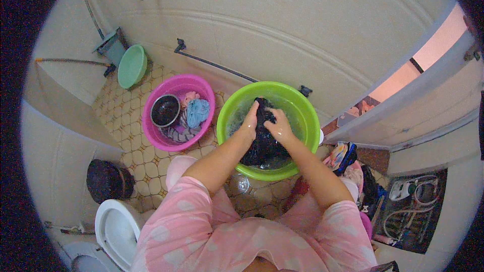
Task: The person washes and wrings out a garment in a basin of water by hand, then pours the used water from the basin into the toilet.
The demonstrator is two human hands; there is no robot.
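Note:
A green plastic basin [311,121] with sudsy water stands on the tiled floor in front of me. Black wet cloth [261,145] lies in it, its upper part raised between my hands. My left hand [250,121] grips the cloth's upper edge, thumb along it. On the cloth's other side, my right hand [278,124] has its fingers bent against the fabric; whether it pinches any is unclear. Foam specks show on both hands. Beside this basin is a pink basin [147,128] holding a dark round bowl [165,110], a light blue cloth [197,112] and striped fabric [181,135].
A mint basin [132,67] leans near a grey bucket [113,49] in the far left corner. A toilet [115,230] and a dark round bin [106,181] stand at lower left. Piled clothes [355,173] lie right of the green basin, near a doorway. A pipe [219,66] runs along the wall.

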